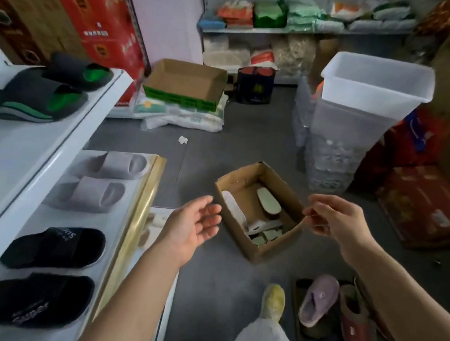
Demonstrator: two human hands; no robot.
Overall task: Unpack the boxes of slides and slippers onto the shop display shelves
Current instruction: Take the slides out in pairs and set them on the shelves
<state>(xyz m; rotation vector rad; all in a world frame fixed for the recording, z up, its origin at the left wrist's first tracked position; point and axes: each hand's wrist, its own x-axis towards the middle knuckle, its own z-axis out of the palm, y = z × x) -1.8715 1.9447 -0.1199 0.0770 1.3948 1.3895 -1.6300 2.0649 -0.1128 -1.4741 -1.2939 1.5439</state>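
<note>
A: Which step is this?
B: Reaching for stock, I judge; the box (258, 212) sits open on the floor between both hands, pale slides (268, 202) inside; left hand (193, 226) spread and empty; right hand (332, 217) loosely curled, holding nothing.
A: Next?
B: Lower both into the box; take a pair; turn to the shelf (36, 134).

Dim, flat indoor light with soft shadows, a murky right edge of the frame, wide-angle bending at the borders, and slight motion blur softening everything, most at lower left.
</note>
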